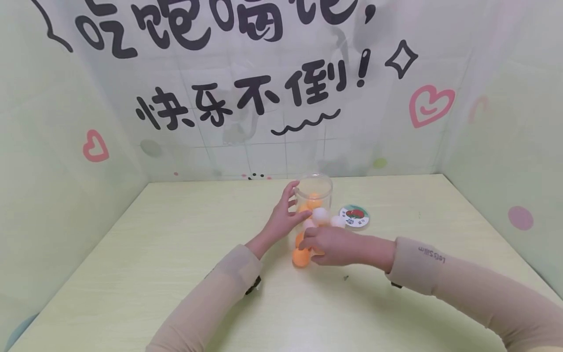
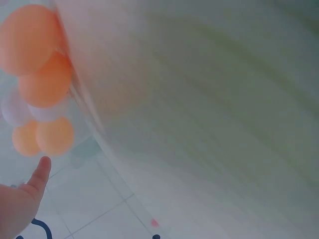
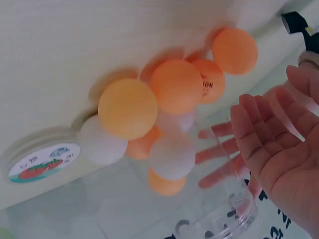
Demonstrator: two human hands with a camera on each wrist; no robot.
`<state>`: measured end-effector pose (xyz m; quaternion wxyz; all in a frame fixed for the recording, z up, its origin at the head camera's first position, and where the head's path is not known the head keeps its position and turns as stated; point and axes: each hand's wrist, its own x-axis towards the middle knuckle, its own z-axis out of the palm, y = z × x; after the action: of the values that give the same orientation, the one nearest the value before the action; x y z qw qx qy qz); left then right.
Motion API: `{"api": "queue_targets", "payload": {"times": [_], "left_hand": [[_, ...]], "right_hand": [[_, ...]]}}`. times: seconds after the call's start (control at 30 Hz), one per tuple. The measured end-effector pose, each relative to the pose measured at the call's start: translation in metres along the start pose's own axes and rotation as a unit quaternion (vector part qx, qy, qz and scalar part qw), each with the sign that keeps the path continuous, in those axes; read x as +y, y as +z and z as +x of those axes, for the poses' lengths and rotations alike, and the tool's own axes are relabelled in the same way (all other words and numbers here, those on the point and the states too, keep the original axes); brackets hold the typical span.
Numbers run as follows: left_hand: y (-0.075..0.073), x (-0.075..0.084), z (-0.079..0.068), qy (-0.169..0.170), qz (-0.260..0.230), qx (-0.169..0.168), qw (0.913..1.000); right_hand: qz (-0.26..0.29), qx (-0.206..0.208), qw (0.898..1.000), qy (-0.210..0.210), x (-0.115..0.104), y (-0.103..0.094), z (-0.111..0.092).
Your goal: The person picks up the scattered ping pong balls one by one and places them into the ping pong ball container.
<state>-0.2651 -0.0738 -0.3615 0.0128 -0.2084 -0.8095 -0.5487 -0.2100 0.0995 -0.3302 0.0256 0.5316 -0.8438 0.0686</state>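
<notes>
A clear plastic jar (image 1: 326, 191) stands upright with its mouth open, holding orange and white ping-pong balls (image 1: 314, 200). My left hand (image 1: 281, 215) grips the jar from the left, thumb across its front; fingers show through the wall in the right wrist view. In front of the jar, more balls lie on the table, among them an orange ball (image 1: 301, 257) and a yellow-orange ball (image 3: 127, 108). My right hand (image 1: 336, 245) hovers beside these loose balls. Its palm (image 3: 284, 164) is cupped and bare in the right wrist view, fingertips close to the orange balls.
A round lid (image 1: 355, 216) with a tomato picture lies right of the jar, beside a white ball (image 3: 103, 140). Behind the pale wooden table (image 1: 198, 220) hangs a printed curtain (image 1: 246, 151). A small dark speck (image 1: 345, 277) lies near the right forearm.
</notes>
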Motion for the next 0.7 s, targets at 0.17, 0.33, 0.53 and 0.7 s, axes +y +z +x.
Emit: {"api": "queue_targets", "payload": {"times": [0.17,0.33,0.53,0.7], "left_hand": [[-0.004,0.024,-0.011,-0.006,-0.007,-0.008,0.9999],[-0.004,0.030,-0.013,-0.006,-0.008,-0.008,0.9999],[-0.005,0.031,-0.013,-0.014,-0.007,-0.008,0.9998],[-0.005,0.030,-0.012,-0.015,-0.005,-0.011,0.9998]], "right_hand": [[-0.065,0.015,0.998,-0.014,-0.008,0.019,0.004],[-0.110,0.044,0.993,-0.015,-0.011,0.027,0.007],[-0.118,0.027,0.993,0.006,-0.013,0.032,0.010],[-0.091,0.018,0.996,0.010,-0.011,0.036,0.009]]}}
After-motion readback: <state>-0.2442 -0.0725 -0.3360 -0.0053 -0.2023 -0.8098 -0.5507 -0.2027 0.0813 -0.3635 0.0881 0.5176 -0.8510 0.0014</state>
